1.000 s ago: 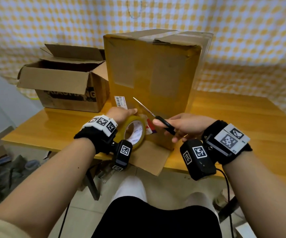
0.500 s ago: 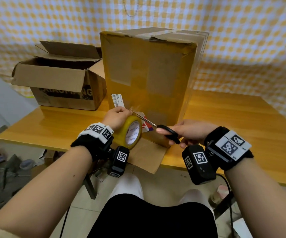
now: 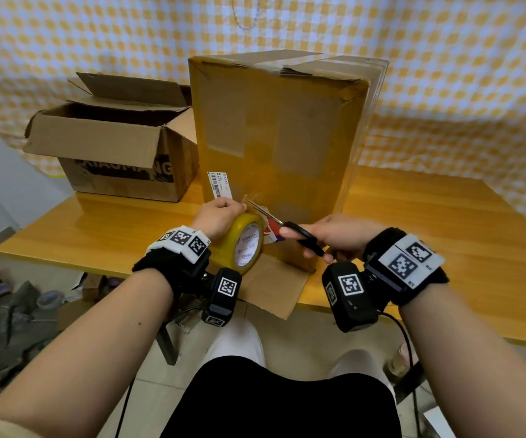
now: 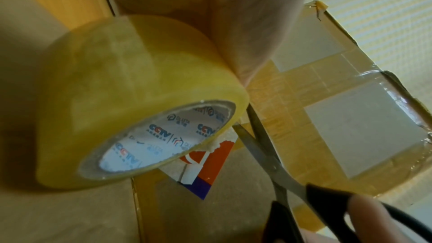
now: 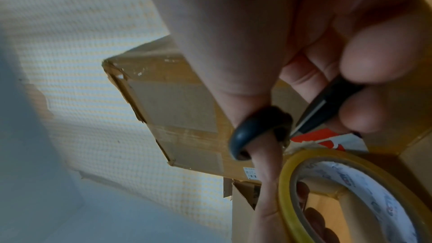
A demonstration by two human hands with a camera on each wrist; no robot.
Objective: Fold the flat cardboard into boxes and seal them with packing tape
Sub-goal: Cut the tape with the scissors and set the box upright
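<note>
Both hands gripped: left hand held tape roll, right hand fingers through scissors, blades parted beside tall box.

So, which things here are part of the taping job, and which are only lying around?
In use:
- tape roll, held by the left hand
- scissors, held by the right hand
- tall box on the table

Lying about:
- open box
- clutter on the floor

Makeshift home packing corner, yellow-checked cloth backdrop, orange wooden table, open brown cardboard carton far left, floor clutter near left.
</note>
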